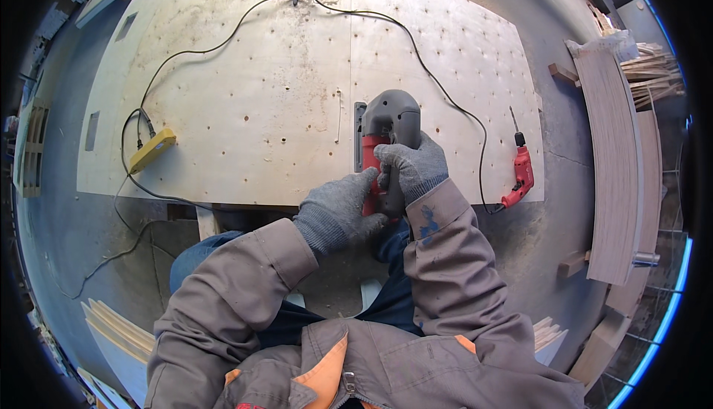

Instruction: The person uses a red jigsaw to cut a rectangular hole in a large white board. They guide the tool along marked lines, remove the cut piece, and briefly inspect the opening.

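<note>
Both my gloved hands hold a red and grey jigsaw (401, 115) at the near edge of a pale plywood sheet (245, 134). The saw is turned so that its flat metal base faces left. My left hand (338, 205) is closed on the lower red part, thumb toward me. From the right, my right hand (417, 164) grips the grey body, its fingers bent over the front. Neither the blade nor the saw's rear end can be made out.
A red corded drill (523, 175) with a long bit lies on the sheet's right side. Its black cable (416, 52) loops across the sheet toward a yellow power strip (152, 150) at left. Stacked boards (613, 156) stand on the right. A wire trails over the left floor.
</note>
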`<state>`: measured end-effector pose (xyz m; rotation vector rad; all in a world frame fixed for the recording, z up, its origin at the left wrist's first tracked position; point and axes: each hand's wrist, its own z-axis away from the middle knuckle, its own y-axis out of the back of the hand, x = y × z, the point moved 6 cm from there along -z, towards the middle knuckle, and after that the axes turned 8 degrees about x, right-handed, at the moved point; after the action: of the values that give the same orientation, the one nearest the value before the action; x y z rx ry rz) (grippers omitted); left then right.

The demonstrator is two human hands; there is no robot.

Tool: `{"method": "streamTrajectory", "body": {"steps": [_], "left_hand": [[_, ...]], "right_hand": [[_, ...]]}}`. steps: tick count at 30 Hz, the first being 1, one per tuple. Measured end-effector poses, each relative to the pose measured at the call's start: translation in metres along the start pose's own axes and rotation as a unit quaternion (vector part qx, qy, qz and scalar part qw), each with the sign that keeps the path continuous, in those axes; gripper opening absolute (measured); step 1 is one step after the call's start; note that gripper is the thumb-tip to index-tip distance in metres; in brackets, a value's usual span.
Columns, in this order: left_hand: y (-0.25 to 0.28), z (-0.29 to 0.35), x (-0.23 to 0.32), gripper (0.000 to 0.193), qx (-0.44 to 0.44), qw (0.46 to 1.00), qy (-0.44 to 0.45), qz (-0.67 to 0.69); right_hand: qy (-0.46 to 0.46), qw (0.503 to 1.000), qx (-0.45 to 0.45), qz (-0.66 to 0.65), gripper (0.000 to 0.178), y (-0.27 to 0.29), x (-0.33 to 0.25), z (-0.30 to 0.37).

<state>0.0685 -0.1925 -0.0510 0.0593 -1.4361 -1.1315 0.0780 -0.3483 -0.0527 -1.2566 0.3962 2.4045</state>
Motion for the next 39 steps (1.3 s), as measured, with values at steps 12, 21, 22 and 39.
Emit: {"method": "streamTrajectory", "body": {"steps": [12, 21, 22, 39], "left_hand": [[-0.005, 0.018, -0.017, 0.092, 0.048, 0.972, 0.097, 0.207], [0.02, 0.038, -0.022, 0.087, 0.164, 0.868, 0.087, 0.461], [0.024, 0.041, -0.024, 0.087, 0.174, 0.861, 0.088, 0.47], [0.089, 0.059, -0.092, 0.032, 0.18, 0.768, 0.219, 0.574]], "right_hand": [[0.062, 0.989, -0.011, 0.132, 0.041, -0.038, 0.007, 0.012], [0.143, 0.962, 0.003, 0.234, 0.066, -0.084, 0.0, 0.032], [0.153, 0.96, 0.006, 0.236, 0.067, -0.089, 0.001, 0.033], [0.195, 0.943, -0.139, 0.23, 0.102, -0.185, 0.078, 0.069]]}}
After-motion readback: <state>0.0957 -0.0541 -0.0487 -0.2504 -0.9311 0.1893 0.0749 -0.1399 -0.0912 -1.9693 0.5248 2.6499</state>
